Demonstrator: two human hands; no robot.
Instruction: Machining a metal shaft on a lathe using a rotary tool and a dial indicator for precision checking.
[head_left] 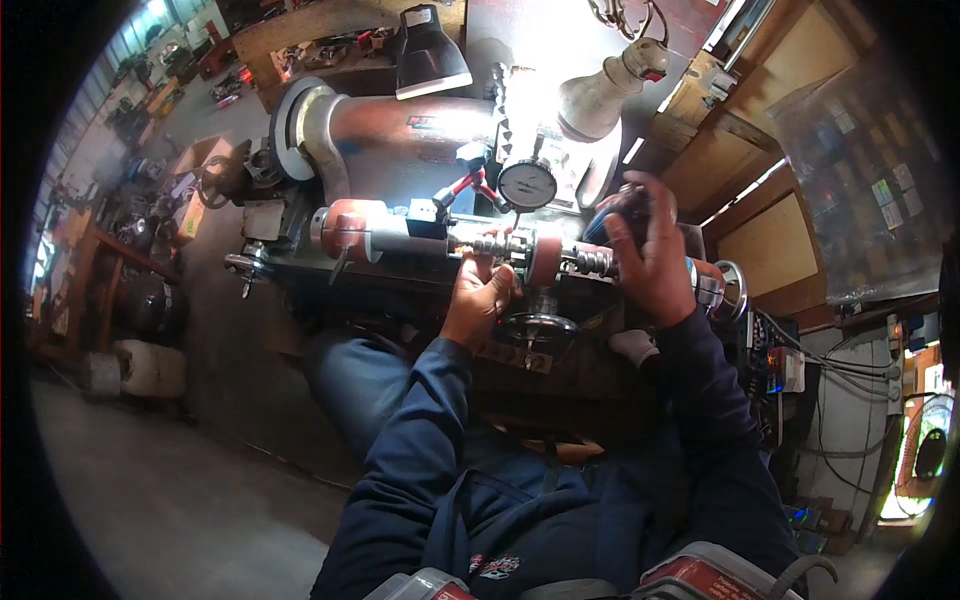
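My left hand [480,302] is below the middle of a small lathe-like machine, its thumb and fingers closed together at a slim metal shaft [482,243]; the fingertips partly hide the contact. A dial gauge [527,185] hangs just above on a red jointed arm [462,187], which rises from a block-shaped base [427,217] on the grey cylinder. To the right, my right hand [655,250] curls its fingers round a dark rounded part [630,205]. A coil spring [597,261] lies beside that hand's thumb. Between the hands stands a red ring-shaped block [545,258].
A chrome handwheel [538,327] sticks out toward me below the red block. Close behind the gauge are a work lamp [600,100] and a big reddish cylinder [410,128]. A black lamp head [430,55] stands farther back. Another handwheel [733,292] ends the machine's right side.
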